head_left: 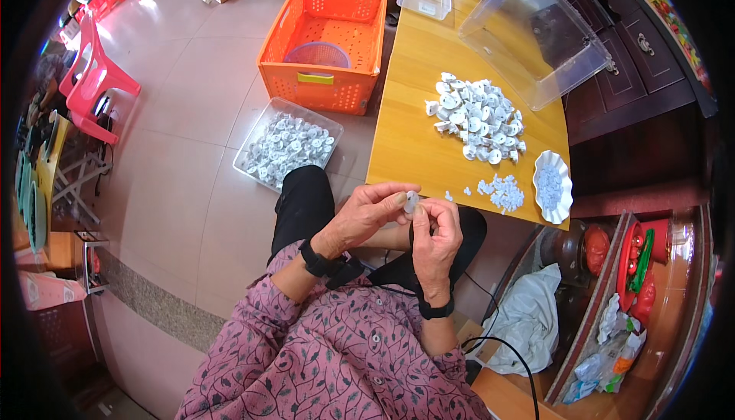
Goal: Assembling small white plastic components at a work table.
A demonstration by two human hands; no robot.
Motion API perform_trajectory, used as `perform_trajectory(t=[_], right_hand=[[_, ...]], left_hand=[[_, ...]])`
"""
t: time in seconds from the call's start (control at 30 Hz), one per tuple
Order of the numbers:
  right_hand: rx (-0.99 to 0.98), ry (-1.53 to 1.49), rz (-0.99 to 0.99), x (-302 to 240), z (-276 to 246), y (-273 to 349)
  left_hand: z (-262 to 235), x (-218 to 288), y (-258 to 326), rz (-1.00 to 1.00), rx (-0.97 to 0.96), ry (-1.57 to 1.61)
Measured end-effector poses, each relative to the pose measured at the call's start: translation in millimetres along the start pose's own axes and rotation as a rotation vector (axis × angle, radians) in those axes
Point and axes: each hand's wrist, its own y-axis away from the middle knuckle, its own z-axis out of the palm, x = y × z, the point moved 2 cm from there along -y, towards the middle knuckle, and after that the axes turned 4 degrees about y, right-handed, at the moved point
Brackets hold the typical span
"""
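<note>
— What have the hands got?
— A small white plastic disc (411, 202), pinched between the left hand (366, 215) and the right hand (436, 235), fingers closed on it, above the lap at the near edge of the wooden table (409, 114).
— And the rest?
— A pile of white pieces (478, 119) on the table, a white dish (553, 186) beside it — a clear tray of pieces (287, 146) on the floor by the orange basket (325, 37).
</note>
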Motion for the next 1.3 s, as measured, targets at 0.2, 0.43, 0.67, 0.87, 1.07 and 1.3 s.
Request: perform_trajectory(t=[0.2,0.43,0.67,0.87,1.07,1.3], right_hand=[[-0.019,0.027,-0.022,-4,0,-2],[0.013,0.174,-0.16,-5,4,-2],[-0.059,-0.32,0.212,4,0,0],[-0.058,-0.383,0.25,-6,2,-2],[-0.037,-0.321,0.191,-1,3,-1],[-0.041,-0.234,0.133,-7,2,-2]], left_hand=[[-2,-2,-1,-0.001,-0.006,0.022],[1,4,1,-0.007,0.027,-0.11],[-1,2,0,-0.01,-0.023,0.111],[1,5,2,-0.013,-0.039,0.165],[1,4,2,0.01,-0.044,0.116],[1,8,6,0.03,-0.055,0.029]])
